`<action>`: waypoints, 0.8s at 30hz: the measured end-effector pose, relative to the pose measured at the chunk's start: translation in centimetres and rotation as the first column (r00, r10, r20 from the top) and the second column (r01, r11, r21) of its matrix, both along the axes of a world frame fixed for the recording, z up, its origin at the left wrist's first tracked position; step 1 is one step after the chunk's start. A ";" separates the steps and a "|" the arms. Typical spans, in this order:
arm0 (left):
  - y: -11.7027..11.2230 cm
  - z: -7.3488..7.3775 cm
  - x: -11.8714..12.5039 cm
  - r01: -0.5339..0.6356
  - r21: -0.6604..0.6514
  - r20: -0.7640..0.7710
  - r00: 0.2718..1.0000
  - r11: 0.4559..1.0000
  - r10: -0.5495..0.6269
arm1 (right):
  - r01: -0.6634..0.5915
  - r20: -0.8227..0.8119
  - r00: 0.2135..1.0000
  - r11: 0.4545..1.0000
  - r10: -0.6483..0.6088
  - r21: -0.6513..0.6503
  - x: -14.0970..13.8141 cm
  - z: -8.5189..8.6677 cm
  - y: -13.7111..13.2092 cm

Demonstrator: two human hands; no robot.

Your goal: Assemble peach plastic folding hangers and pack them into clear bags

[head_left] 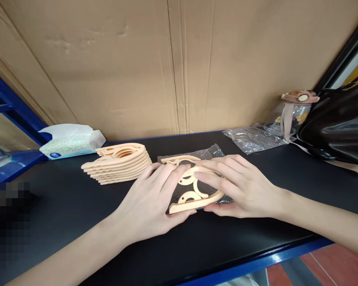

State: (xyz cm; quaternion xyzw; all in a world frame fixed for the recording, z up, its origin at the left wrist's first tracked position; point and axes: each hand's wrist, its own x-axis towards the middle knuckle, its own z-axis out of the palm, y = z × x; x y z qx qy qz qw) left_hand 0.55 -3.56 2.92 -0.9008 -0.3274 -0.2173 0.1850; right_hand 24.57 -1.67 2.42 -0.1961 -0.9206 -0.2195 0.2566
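Between my two hands is a beige folding hanger [185,207], folded up, with curved hook pieces in its middle. Beneath it, a clear plastic bag [216,151] lies on the black tabletop. My left hand [150,198] grips the hanger's left end, thumb along the near edge and fingers over the top. At the right end, my right hand [241,186] holds it with the thumb at the near edge and fingertips on the hook pieces. My fingers cover parts of the hanger. Just left of it stands a neat stack of similar beige folding hangers [119,163].
A tissue pack [71,141] sits at the back left. Toward the back right lie another clear plastic bag [253,138], a strapped drink bottle [298,113] and a black bag [340,123]. Cardboard [137,67] lines the back. The black tabletop [173,254] has a blue front edge.
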 end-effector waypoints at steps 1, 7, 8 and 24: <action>0.1 -0.1 0.0 -0.006 -0.025 0.007 1.000 1.000 0.006 | 0.003 -0.003 1.000 1.000 -0.003 -0.008 -0.1 0.0 0.0; 0.7 -0.1 -0.5 -0.022 -0.300 0.066 0.997 0.954 0.043 | 0.038 -0.047 0.998 0.974 -0.050 -0.223 0.7 1.0 0.9; 0.9 0.0 -0.7 -0.027 -0.314 0.072 0.996 0.949 0.052 | 0.073 -0.043 0.995 0.958 -0.088 -0.276 1.3 1.5 1.3; 2.5 0.1 -2.6 -0.210 -0.324 -0.137 0.975 0.922 0.174 | 0.437 0.290 0.899 0.626 -0.328 -0.646 9.6 4.3 5.0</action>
